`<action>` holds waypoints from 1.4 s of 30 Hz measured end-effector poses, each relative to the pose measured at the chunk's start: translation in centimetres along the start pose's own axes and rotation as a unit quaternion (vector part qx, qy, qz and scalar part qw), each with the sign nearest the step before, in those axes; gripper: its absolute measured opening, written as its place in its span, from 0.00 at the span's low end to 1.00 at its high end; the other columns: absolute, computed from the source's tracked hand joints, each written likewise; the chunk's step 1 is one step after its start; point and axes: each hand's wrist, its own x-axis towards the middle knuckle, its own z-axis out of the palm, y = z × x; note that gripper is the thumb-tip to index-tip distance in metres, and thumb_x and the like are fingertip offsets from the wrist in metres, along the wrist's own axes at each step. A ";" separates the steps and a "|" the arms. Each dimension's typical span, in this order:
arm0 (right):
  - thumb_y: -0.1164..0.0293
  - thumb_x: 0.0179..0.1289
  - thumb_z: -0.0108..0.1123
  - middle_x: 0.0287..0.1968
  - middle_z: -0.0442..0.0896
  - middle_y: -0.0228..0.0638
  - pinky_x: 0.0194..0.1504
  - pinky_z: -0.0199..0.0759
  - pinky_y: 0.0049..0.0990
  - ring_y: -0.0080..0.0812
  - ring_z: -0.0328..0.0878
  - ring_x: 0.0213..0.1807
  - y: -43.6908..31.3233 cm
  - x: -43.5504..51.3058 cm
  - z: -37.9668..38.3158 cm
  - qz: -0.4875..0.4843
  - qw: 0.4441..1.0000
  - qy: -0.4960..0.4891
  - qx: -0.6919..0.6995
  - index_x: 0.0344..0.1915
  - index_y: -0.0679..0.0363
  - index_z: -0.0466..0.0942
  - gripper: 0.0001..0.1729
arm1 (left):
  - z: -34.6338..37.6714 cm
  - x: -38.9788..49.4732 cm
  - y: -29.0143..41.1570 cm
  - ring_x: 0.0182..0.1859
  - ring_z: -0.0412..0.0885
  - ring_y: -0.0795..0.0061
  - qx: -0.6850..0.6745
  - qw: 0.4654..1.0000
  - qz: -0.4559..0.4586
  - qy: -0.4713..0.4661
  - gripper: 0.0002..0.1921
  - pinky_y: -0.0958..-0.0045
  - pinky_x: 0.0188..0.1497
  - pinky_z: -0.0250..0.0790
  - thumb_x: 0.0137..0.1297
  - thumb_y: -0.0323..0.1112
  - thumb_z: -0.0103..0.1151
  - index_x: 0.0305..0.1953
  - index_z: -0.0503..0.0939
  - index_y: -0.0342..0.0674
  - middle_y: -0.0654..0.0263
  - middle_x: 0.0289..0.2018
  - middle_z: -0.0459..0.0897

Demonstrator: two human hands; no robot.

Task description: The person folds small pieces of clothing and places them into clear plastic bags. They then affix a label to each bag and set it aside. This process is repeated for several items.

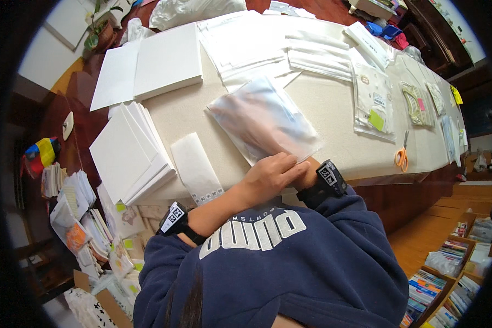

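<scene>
A frosted translucent plastic bag (295,119) is tilted over the cream-covered table in front of me. My left hand (272,174) pinches its near edge, close to my right wrist. Through the film my right hand (258,127) shows as a blurred shape; it reaches inside the bag, and its fingers are too blurred to make out. Pale blue tints show in the bag's upper and right parts. Left of the bag, near my left forearm, lies a strip of white backing paper (196,168) with a row of small round printed stickers at its near end.
White boards or sheets (123,156) are stacked at left, with a thicker white stack (168,61) behind. Flat white packets (320,57) lie at the back. Packed garments (373,98) and orange-handled scissors (402,158) lie at right. Bookshelves (443,270) stand at lower right.
</scene>
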 end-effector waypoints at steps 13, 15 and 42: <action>0.64 0.73 0.51 0.62 0.74 0.44 0.64 0.65 0.35 0.39 0.72 0.62 0.9 -0.3 1.3 -0.024 0.998 0.057 0.018 0.65 0.62 0.68 0.25 | 0.3 -0.4 0.5 0.36 0.77 0.62 0.012 0.999 -0.021 0.028 0.24 0.66 0.37 0.74 0.55 0.21 0.54 0.56 0.77 0.41 0.60 0.34 0.73; 0.64 0.73 0.51 0.61 0.74 0.44 0.65 0.65 0.35 0.39 0.72 0.62 0.9 -0.3 1.3 -0.022 0.998 0.059 0.020 0.65 0.62 0.68 0.25 | 0.3 -0.4 0.6 0.35 0.77 0.62 0.011 0.999 -0.021 0.027 0.23 0.67 0.36 0.74 0.55 0.21 0.55 0.55 0.78 0.41 0.60 0.34 0.74; 0.67 0.72 0.49 0.58 0.75 0.47 0.66 0.62 0.34 0.39 0.72 0.60 9.0 -4.9 7.8 0.106 0.969 0.079 0.207 0.63 0.66 0.68 0.23 | -1.2 -3.9 1.9 0.54 0.73 0.61 0.219 0.971 -0.076 -0.051 0.30 0.58 0.61 0.65 0.55 0.38 0.68 0.61 0.73 0.46 0.61 0.50 0.75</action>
